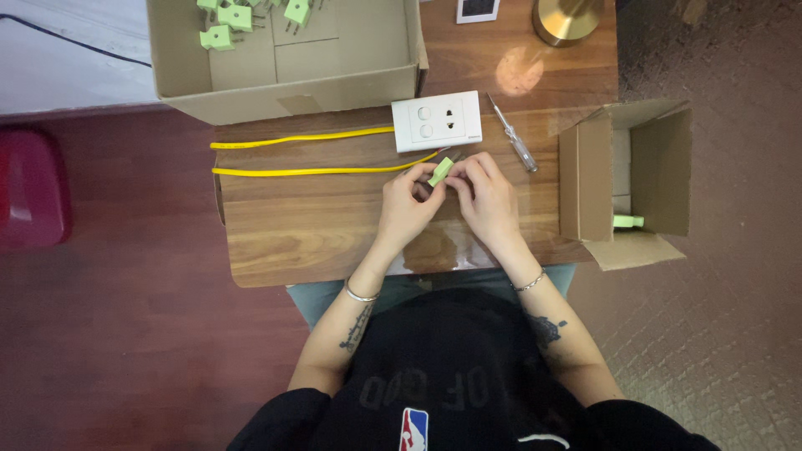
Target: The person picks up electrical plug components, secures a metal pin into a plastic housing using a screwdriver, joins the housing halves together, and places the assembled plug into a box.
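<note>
Both of my hands meet over the wooden table (317, 225) and pinch a small light-green plug (440, 171) between their fingertips. My left hand (407, 205) grips it from the left, my right hand (486, 196) from the right. The end of a yellow wire (309, 171) runs up to the plug. A second yellow wire (301, 139) lies parallel just behind it and leads to a white socket plate (437, 121). A clear-handled screwdriver (515, 138) lies just right of the plate, near my right hand.
A large open cardboard box (292, 96) at the back left holds several green plugs (236, 17). A smaller open box (626, 179) at the table's right edge holds one green plug (628, 221). A brass lamp base (561, 21) stands at the back right. A red stool (29, 188) sits far left.
</note>
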